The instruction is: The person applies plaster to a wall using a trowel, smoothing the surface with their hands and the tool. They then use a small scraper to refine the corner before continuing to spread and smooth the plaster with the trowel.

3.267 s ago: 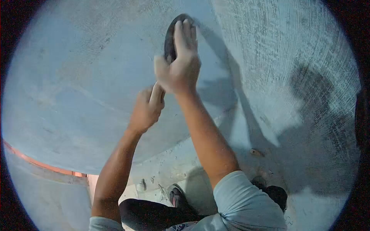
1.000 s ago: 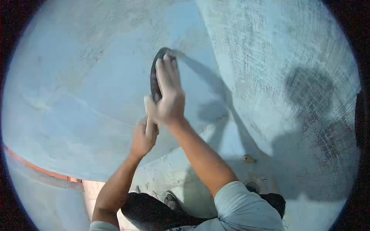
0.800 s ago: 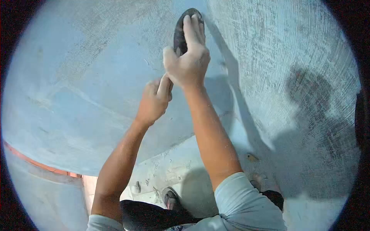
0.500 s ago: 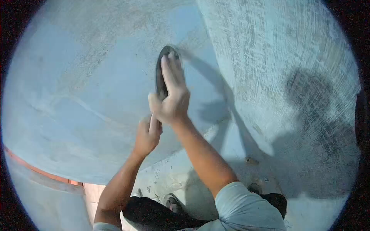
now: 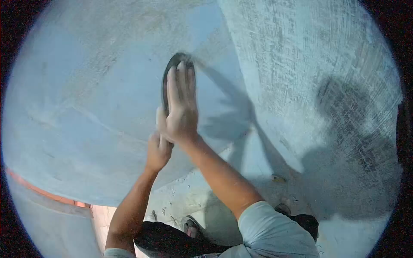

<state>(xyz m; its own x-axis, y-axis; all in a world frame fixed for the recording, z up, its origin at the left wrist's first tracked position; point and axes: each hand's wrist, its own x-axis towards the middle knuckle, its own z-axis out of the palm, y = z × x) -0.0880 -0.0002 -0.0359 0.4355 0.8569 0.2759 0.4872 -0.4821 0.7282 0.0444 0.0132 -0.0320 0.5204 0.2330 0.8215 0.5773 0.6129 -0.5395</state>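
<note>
Against the pale blue-grey wall surface lies a dark, flat, round-ended tool that looks like a trowel, pointing up and away from me. My left hand is closed round its handle end at the bottom. My right hand lies flat along the top of the blade, fingers stretched toward the tip and thumb out at the left side. It covers most of the blade, and both hands are slightly smeared by motion.
To the right, a rougher scratched wall meets the smooth one at a corner and carries shadows. Below, bits of debris lie on the floor near my shoe. A reddish edge strip runs at lower left.
Both hands and the trowel have shifted a little to the left along the wall. The grip looks the same.
</note>
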